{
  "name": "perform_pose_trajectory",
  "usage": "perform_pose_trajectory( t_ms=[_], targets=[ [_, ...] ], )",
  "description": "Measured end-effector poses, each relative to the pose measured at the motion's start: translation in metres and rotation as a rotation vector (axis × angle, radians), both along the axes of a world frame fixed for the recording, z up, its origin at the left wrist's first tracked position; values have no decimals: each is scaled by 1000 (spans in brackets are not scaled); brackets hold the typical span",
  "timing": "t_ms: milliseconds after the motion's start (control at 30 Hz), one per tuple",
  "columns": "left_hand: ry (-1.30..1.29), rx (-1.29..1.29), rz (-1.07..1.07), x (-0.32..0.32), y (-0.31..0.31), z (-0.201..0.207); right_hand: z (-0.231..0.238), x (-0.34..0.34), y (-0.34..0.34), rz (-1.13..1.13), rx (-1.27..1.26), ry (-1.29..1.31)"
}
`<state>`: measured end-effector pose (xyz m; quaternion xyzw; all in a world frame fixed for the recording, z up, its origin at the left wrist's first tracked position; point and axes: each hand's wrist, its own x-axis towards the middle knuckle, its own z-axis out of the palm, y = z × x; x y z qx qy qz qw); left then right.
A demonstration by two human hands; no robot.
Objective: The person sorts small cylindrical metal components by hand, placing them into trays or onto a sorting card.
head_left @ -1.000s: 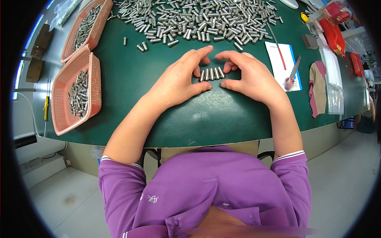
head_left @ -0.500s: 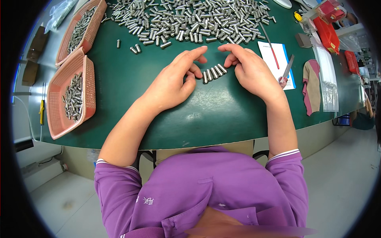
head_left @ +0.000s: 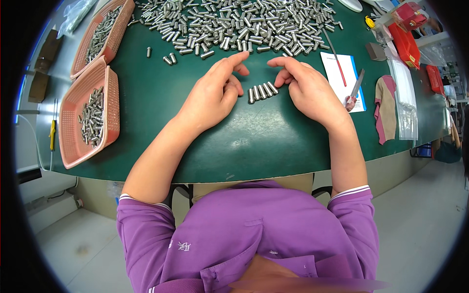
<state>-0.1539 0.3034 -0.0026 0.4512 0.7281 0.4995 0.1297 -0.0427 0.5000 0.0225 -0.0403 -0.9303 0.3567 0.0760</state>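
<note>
A short row of several shiny metal pins (head_left: pixel 263 92) lies side by side on the green table, between my two hands. To the left of the row is my left hand (head_left: pixel 215 93), its fingers loosely bent and its index finger stretched toward the edge of a big heap of the same pins (head_left: pixel 234 24). On the other side, my right hand (head_left: pixel 310 93) is curved, with the index finger reaching inward and the lower fingers close to the row's right end. Nothing shows in either hand, and both are open. Parts of the lower fingers are hidden behind the hands.
Two pink plastic baskets, a near one (head_left: pixel 68 146) and a far one (head_left: pixel 80 63), hold pins on the left. A few loose pins (head_left: pixel 170 59) lie before the heap. At right are a paper sheet (head_left: pixel 334 68), scissors (head_left: pixel 356 85), a glove (head_left: pixel 386 110) and a red bin (head_left: pixel 404 44).
My left hand has shifted slightly left and away from the row, its index fingertip nearer the heap. My right hand has barely moved. The pins in the row lie about as before.
</note>
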Motion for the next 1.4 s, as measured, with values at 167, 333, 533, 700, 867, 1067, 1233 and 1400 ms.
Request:
perform_pose_trajectory(
  t_ms=[167, 333, 533, 700, 867, 1067, 1233, 1400],
  targets=[
    [24, -18, 23, -1, 0, 0, 0, 0, -2, 38, -39, -13],
    [-5, -56, 72, -4, 0, 1, -2, -1, -6, 78, -44, -15],
    [45, -70, 150, -12, -1, -4, -1, -1, -10, 154, -71, 22],
    [24, -152, 173, -15, -1, 1, -1, 1, -12, 138, -75, 63],
    [20, -124, 166, -18, -1, -2, -2, 0, -11, 128, -66, 62],
    [-4, -92, 133, -16, -1, -3, -2, 0, -10, 119, -57, 45],
    [-46, -63, 91, -11, -1, -2, -2, 0, -9, 126, -29, 16],
    [-98, -102, 20, -6, -2, 6, 0, 0, -8, 126, -7, -35]
  ],
)
